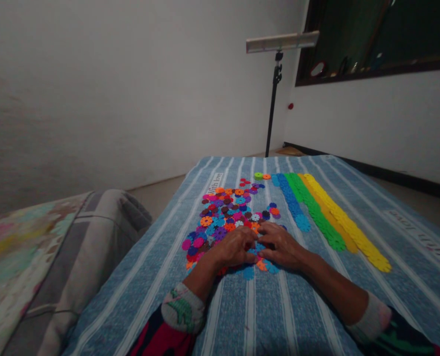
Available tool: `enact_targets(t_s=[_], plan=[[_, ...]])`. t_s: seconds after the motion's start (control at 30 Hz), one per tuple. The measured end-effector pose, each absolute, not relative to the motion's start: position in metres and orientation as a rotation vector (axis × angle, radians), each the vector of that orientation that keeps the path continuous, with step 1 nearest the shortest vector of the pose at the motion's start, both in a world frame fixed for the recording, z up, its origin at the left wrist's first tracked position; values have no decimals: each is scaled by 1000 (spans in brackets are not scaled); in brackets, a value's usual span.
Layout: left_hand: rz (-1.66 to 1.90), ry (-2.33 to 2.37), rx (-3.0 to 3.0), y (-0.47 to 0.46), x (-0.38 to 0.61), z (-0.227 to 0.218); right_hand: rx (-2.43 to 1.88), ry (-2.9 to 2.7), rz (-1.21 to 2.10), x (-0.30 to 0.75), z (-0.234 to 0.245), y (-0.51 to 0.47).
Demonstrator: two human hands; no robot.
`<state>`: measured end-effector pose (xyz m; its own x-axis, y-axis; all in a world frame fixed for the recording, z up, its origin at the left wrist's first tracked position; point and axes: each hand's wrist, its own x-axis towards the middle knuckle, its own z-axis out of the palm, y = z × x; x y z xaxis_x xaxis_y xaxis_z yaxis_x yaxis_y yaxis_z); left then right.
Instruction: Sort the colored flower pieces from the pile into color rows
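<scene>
The pale wall (131, 89) fills most of what I see, and in front of it stands a table under a blue striped cloth (153, 277), with a grey-covered piece of furniture (107, 237) off to its left. A dark window (390, 34) is set in the wall at upper right, near a black stand (273, 99) with a flat panel on top. On the cloth, a heap of loose, many-coloured notched discs (220, 212) lies directly under and around the person's fingers, spreading away beyond them and to the left. Right of it run a yellow row (346, 221), an orange row (326, 209), a green row (312, 207) and a blue row (288, 195) of overlapping discs, all apart from the hands. The left hand (238, 246) and right hand (281, 245) face each other, fingers curled, tips close together; I cannot tell whether either has a disc pinched. Smallest, a lime-green disc (258, 175) and an orange disc (266, 176) sit beyond the heap, well past the fingertips.
</scene>
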<state>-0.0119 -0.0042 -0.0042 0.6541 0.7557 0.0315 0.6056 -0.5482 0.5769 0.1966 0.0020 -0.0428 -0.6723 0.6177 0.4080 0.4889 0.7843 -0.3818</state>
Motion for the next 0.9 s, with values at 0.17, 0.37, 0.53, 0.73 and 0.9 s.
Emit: enact_targets(t_s=[0.17, 0.37, 0.53, 0.73, 0.9], plan=[[433, 1043, 2283, -4, -13, -6, -840, -2421, 383, 196, -45, 3], [476, 1013, 2177, -2, -16, -9, -866, -2355, 453, 195, -47, 2], [579, 940, 1981, 1, -18, -16, -876, -2196, 629, 197, -48, 1], [743, 1000, 1790, -1, -14, -25, -884, -2059, 845, 198, -43, -3], [824, 1106, 1828, -6, -7, -22, -926, -2023, 862, 196, -42, -6]])
